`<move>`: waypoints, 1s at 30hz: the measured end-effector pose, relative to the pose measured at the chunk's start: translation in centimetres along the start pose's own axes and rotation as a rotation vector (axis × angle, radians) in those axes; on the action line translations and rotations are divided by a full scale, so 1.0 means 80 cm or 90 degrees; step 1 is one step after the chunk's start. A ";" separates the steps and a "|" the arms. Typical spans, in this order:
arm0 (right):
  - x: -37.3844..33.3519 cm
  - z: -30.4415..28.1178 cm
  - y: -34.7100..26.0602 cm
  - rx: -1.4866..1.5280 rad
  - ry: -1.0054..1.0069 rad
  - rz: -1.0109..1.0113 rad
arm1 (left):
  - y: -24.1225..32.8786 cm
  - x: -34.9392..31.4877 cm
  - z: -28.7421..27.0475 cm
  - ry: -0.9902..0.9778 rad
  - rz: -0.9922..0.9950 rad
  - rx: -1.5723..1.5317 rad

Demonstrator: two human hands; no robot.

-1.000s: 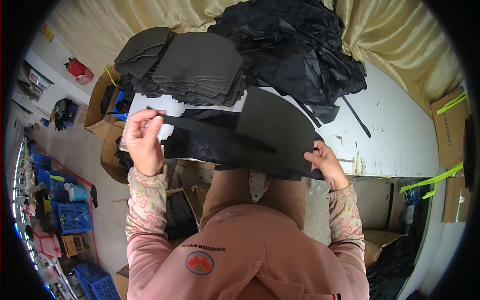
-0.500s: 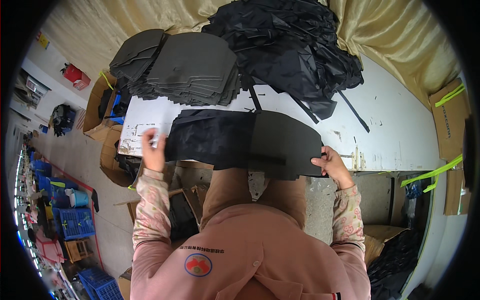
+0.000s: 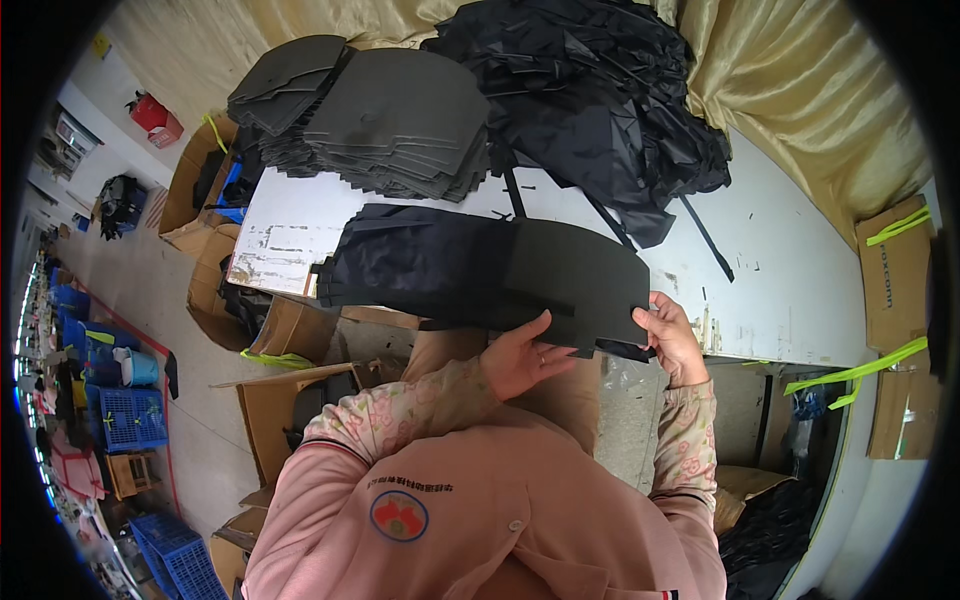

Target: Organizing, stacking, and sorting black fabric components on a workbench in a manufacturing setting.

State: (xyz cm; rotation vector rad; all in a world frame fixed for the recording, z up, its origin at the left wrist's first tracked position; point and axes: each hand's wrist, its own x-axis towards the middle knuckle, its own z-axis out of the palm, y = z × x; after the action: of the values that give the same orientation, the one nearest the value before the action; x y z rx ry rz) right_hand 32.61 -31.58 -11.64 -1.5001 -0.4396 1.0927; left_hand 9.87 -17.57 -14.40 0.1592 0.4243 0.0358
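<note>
A black fabric cover (image 3: 420,262) lies flat on the white table (image 3: 780,280), partly pulled over a dark grey foam panel (image 3: 580,280) whose right end sticks out. My right hand (image 3: 672,338) pinches the panel's right lower corner at the table's near edge. My left hand (image 3: 520,358) rests with fingers apart against the panel's lower edge near its middle.
A stack of dark grey foam panels (image 3: 400,120) sits at the table's far left. A heap of black fabric covers (image 3: 600,90) lies behind, against a gold curtain (image 3: 800,110). Cardboard boxes (image 3: 290,330) stand below the table, more (image 3: 895,270) at right. Blue crates (image 3: 130,415) at left.
My left hand let go of the cover's left end and moved right to the panel's lower middle. The cover and panel now lie flat on the table.
</note>
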 end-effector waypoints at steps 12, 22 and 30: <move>-0.012 0.006 0.013 -0.156 0.057 -0.036 | -0.014 0.026 -0.012 0.086 0.135 -0.038; -0.012 0.006 0.007 -0.174 0.091 -0.034 | 0.006 0.001 -0.024 -0.051 -0.263 -0.010; 0.008 -0.023 0.001 -0.327 0.071 0.006 | 0.024 -0.006 0.008 -0.300 0.487 1.276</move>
State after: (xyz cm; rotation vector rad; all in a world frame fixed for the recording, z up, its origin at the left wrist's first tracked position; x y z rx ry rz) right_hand 34.42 -32.17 -12.14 -2.0023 -0.6699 0.9371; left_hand 9.69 -15.84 -13.36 2.2528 -0.2532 0.3118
